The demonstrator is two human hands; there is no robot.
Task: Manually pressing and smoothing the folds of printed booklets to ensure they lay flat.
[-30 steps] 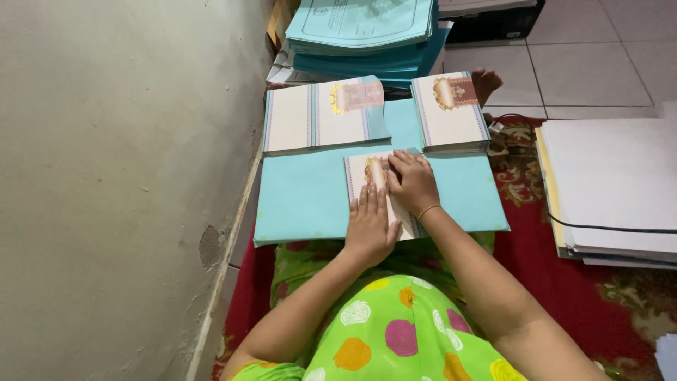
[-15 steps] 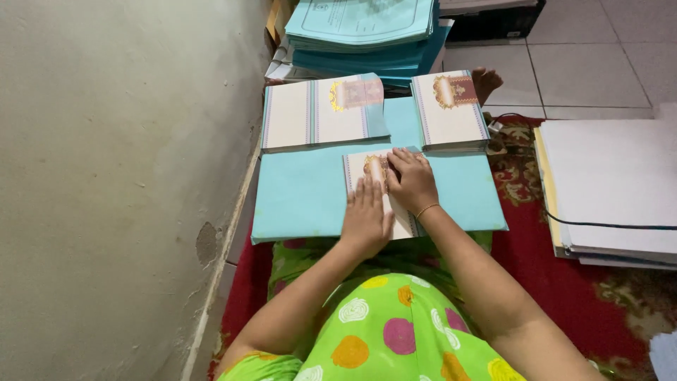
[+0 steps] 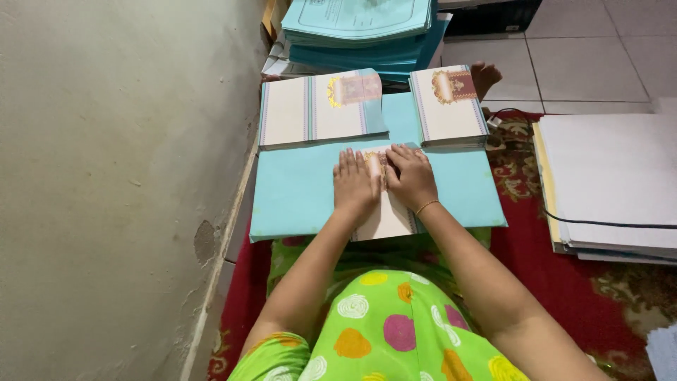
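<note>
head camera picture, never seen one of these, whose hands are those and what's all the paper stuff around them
The camera sits on a person's head and looks down, so the two arms coming up from the bottom are that person's own. The left hand and right hand lie flat, side by side, pressing on a cream printed sheet; neither has a grip on anything. The sheet rests on a light blue folder across the lap. Beyond it are two piles of cream printed sheets, then a stack of blue folders. A white paper stack sits on the red carpet to the right.
</note>
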